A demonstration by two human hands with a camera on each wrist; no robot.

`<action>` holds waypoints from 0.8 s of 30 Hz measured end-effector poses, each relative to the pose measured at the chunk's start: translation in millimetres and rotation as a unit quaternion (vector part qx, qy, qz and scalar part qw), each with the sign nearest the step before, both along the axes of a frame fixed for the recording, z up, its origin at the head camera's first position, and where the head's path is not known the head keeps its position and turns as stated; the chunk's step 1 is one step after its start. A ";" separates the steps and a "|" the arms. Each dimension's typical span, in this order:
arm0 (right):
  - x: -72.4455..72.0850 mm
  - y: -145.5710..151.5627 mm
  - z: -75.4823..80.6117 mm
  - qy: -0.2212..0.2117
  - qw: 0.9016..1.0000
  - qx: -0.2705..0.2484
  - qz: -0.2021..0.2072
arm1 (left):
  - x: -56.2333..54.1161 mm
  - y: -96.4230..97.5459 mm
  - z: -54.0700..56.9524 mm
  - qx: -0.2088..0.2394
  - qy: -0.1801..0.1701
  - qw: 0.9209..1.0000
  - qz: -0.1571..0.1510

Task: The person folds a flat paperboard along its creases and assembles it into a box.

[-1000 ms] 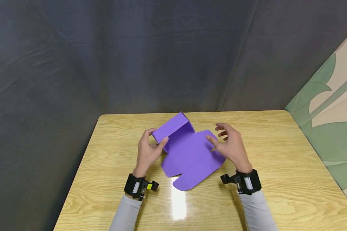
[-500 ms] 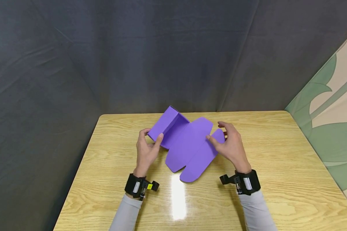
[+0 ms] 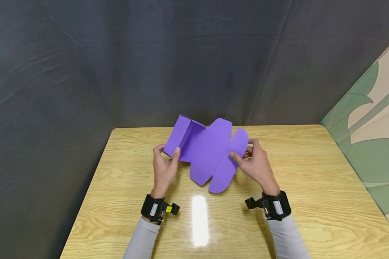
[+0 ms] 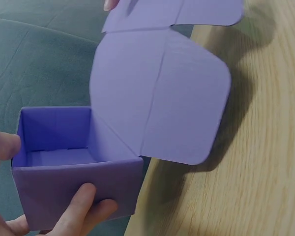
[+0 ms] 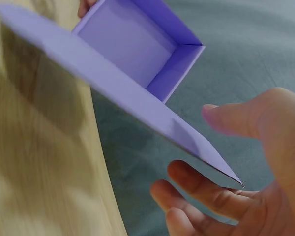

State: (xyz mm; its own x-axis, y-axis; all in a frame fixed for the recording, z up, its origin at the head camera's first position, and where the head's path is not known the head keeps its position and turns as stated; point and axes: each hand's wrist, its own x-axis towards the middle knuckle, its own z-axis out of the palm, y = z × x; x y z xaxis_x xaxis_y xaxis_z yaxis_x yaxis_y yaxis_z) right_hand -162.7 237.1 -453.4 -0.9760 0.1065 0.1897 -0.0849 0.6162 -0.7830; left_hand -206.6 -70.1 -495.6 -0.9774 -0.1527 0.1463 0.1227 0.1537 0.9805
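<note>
A purple cardboard box (image 3: pixel 179 136) is tilted above the table, its lid (image 3: pixel 210 149) folded open to the right. My left hand (image 3: pixel 163 172) grips the box at its left end, thumb on the near side. In the left wrist view, fingers (image 4: pixel 77 209) press the outer wall and the box's hollow inside (image 4: pixel 59 130) shows. On the right, my right hand (image 3: pixel 260 167) is spread around the lid's tuck flap (image 3: pixel 238 144). The right wrist view has the flap's edge (image 5: pixel 206 160) between thumb and fingers, with a gap to the thumb; whether the fingers behind touch it, I cannot tell.
The light wooden table (image 3: pixel 311 180) extends on both sides of the hands. A dark grey curtain (image 3: pixel 194 64) hangs along its back and left. Leaf-patterned fabric (image 3: pixel 372 144) borders the right side.
The box has turned anticlockwise and shifted left, and its lid has swung up and away from the near side. The left hand moved slightly with it; the right hand's fingers came around the flap.
</note>
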 end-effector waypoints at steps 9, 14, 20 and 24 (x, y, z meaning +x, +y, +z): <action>4.2 -0.7 5.9 -0.050 0.995 0.009 0.082 | 0.2 5.2 -1.0 0.099 -0.016 0.995 -0.018; 6.1 3.1 7.0 -0.098 0.982 0.004 0.160 | 1.6 8.1 -2.2 0.098 -0.008 0.995 -0.012; 7.1 5.2 8.2 -0.134 0.966 -0.010 0.223 | 1.5 9.8 -3.7 0.084 -0.010 0.996 -0.004; 8.1 5.1 8.4 -0.137 0.964 -0.009 0.228 | 2.0 10.6 -4.3 0.091 -0.010 0.996 -0.007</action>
State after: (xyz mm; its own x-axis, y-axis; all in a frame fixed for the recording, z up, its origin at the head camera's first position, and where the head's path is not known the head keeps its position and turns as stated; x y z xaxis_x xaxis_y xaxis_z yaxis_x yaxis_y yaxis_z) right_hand -154.6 242.2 -445.0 -0.9356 -0.3441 -0.0793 -0.1324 0.5502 -0.8245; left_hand -204.6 -59.5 -499.8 -0.9820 -0.1617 0.0976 0.1036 -0.0290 0.9942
